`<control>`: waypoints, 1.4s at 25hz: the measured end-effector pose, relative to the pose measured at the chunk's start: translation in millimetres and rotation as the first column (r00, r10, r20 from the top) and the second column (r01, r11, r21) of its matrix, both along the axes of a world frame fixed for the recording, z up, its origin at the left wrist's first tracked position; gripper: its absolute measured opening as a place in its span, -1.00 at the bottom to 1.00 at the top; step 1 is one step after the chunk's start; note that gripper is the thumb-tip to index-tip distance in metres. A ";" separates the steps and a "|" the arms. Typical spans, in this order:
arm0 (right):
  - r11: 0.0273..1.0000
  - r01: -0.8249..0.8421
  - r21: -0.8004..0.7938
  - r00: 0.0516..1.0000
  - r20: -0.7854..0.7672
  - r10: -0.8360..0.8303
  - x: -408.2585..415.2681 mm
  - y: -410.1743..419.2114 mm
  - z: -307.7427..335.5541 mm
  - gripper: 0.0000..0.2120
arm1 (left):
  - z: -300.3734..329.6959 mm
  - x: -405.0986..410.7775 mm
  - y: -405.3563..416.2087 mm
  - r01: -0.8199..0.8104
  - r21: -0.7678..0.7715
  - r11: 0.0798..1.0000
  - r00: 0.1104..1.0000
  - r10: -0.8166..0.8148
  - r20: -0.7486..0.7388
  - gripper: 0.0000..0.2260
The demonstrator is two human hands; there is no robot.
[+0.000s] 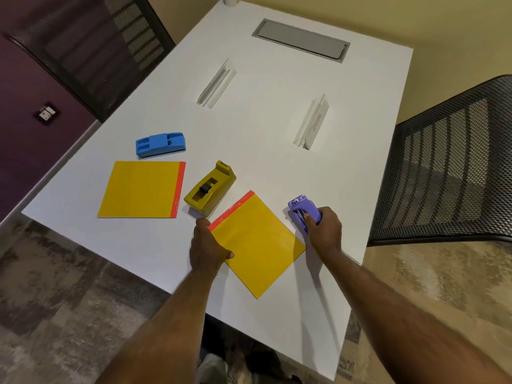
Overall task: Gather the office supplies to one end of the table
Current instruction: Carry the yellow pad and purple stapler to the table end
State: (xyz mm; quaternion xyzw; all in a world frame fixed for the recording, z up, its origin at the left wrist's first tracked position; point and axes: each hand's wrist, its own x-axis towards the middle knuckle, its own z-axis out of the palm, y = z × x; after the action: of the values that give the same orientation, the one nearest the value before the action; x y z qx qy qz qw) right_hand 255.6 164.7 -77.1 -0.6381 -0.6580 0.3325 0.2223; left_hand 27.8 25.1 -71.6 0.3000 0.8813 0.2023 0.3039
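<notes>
Left hand [209, 245] grips yellow pad [257, 245]; right hand [324, 228] seemingly clasps purple stapler [303, 210].

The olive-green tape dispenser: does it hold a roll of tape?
Empty: the olive-green tape dispenser shows only its bare dark hub.

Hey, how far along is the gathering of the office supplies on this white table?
Partly done. Near the table's close end lie a yellow notepad with an orange edge, a blue plastic dispenser and an olive tape dispenser. In hand: the left hand grips a second yellow notepad; the right hand holds a purple stapler. Left: two clear acrylic sign holders farther up.
</notes>
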 end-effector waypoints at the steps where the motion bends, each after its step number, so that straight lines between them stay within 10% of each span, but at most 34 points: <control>1: 1.000 0.007 0.001 1.000 -0.011 -0.007 1.7 -2.4 2.9 -0.83 | 0.7 3.3 -4.9 -0.050 0.101 0.994 0.997 0.044 0.063 -0.24; 8: 0.996 0.091 0.000 0.994 -0.054 -0.091 20.6 -25.4 35.1 -0.87 | 11.8 4.8 -53.6 -0.297 0.365 0.883 0.887 0.113 0.449 -0.81; 17: 0.929 0.348 0.122 0.935 -0.118 -0.335 57.3 -109.5 90.1 -0.93 | 66.9 -16.4 -74.7 -0.250 0.542 0.803 0.801 -0.143 0.581 -0.68; 35: 0.357 0.906 0.226 0.401 -0.198 -0.894 304.5 -300.8 127.3 -0.91 | 100.7 178.0 -29.7 0.247 0.626 0.739 0.547 -0.640 0.540 -0.77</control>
State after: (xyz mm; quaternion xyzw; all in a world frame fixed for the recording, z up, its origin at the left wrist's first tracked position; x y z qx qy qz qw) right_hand 560.2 -136.1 50.3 -0.8450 -0.2386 0.0661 0.4741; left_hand 205.8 -4.6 29.2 0.4795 0.4941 0.4281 0.5854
